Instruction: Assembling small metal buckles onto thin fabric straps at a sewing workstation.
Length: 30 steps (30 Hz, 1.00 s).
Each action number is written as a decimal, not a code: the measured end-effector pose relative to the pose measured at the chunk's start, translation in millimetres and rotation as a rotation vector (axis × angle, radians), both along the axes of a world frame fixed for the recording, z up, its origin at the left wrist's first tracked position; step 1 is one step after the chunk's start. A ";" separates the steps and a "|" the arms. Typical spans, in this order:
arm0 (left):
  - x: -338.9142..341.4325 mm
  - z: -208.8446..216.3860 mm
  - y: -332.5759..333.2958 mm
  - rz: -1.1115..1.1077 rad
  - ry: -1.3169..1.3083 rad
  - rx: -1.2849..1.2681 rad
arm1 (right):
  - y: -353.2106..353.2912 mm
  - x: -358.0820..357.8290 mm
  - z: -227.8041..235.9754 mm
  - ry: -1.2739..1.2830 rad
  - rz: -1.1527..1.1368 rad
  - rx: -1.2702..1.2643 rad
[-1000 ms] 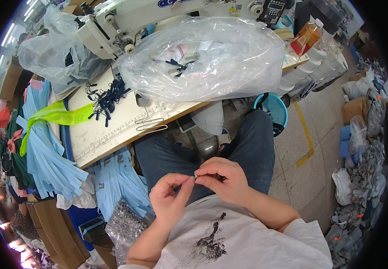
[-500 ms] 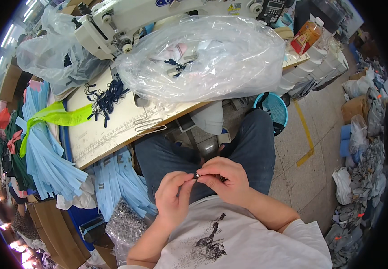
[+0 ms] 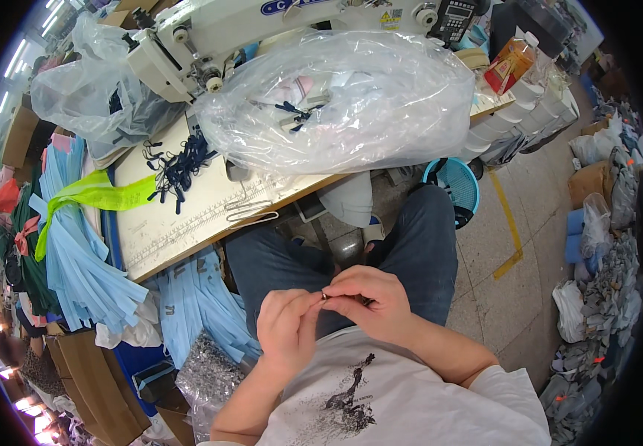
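My left hand (image 3: 289, 325) and my right hand (image 3: 373, 303) meet above my lap, thumbs and forefingers pinched together. Between their fingertips is a small dark, shiny piece (image 3: 324, 296), mostly hidden and too small to name. A dark bit also shows within the curled fingers of my right hand. On the white table (image 3: 180, 238) ahead lies a heap of navy cord loops (image 3: 185, 165) that look like zipper pulls. A few more such loops (image 3: 295, 113) lie at the large clear plastic bag (image 3: 388, 111).
A white sewing machine (image 3: 262, 26) spans the table's back. Light blue fabric strips (image 3: 83, 253) and a neon yellow strip (image 3: 102, 193) hang at the left. A bent wire (image 3: 251, 212) lies at the near edge. An orange drink bottle (image 3: 513, 63) and blue basket (image 3: 455, 186) are right.
The fingertips have closed further over the small piece, so less of its shiny part shows. Both hands stay in nearly the same place; the view has shifted slightly.
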<state>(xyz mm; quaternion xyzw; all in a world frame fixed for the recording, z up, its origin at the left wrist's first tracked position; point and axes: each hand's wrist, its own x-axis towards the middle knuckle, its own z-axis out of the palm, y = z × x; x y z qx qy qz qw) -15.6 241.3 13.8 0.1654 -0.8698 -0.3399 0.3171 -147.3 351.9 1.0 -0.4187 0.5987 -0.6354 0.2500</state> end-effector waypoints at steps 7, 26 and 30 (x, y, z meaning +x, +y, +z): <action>-3.9 5.3 0.9 -0.066 0.040 0.380 | 1.7 -0.5 -6.2 -0.674 0.105 0.002; 8.0 -10.7 -8.4 -0.358 0.134 0.535 | 6.2 -3.2 6.2 -0.826 0.138 0.101; 13.2 -11.7 -6.4 -0.301 0.116 0.677 | 10.1 -4.2 5.2 -0.766 0.174 0.140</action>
